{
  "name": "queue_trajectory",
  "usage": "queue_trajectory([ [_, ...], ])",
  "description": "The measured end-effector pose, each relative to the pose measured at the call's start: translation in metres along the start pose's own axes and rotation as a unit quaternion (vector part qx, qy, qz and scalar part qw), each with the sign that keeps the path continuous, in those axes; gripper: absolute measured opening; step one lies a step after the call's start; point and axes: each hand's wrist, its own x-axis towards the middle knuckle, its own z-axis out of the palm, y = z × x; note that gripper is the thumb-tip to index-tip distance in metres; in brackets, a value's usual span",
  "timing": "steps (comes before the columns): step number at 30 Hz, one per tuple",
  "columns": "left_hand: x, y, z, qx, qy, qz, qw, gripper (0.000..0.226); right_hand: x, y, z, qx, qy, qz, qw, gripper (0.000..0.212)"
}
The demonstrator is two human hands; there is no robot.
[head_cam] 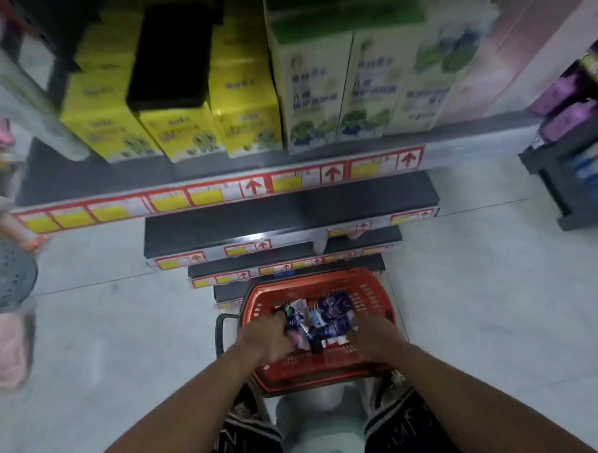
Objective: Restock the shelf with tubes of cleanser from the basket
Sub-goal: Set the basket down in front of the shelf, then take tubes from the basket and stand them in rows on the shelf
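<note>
- Red basket (379,291) on the floor right against the bottom of the shelf (290,223); far rim tucked under the lowest tiers, near rim just in front of the person's knees; black handle (221,332) sticks out on its left side
- Tubes (332,314) heaped in the middle of the basket, dark blue with white ends, lying every way; blurred, count unclear
- Left hand (266,337) inside the basket at the left of the heap, fingers curled round a tube or two at the pile's left edge; exact grip blurred
- Right hand (374,336) inside the basket at the right of the heap, touching the nearest tube; fingers hidden behind the hand, cannot tell if it grips anything
- Hands apart, the heap between them; both forearms run down into the basket from the bottom corners of the view
- Shelf tiers step back going up; each front edge carries red-and-yellow price tags (251,187) with up arrows; visible dark boards on the lower tiers look bare
- Top tier holds yellow boxes (244,109) at left and green-white boxes (316,99) at right, packed tight to the edge; black box (170,60) sits among the yellow ones
- Pale floor (482,304) wide on both sides of the basket
- Black rack (570,187) with purple packs far right; grey perforated item (5,270) at the left edge, both well apart from the basket
</note>
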Motion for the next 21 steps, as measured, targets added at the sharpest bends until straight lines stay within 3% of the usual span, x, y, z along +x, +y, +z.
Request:
queue_trajectory([
  [4,0.066,-0.021,0.049,-0.039,-0.009,-0.020,0.999,0.064,0.069,0.021,0.041,-0.006,-0.014,-0.005,1.000,0.029],
  [12,0.215,-0.068,0.148,-0.058,0.023,-0.026,0.998,0.056,0.223,0.058,0.129,-0.078,0.004,-0.033,0.996,0.030],
  [21,0.272,-0.091,0.209,-0.028,0.097,-0.006,0.995,0.044,0.273,0.079,0.181,-0.045,0.074,-0.037,0.996,0.025],
])
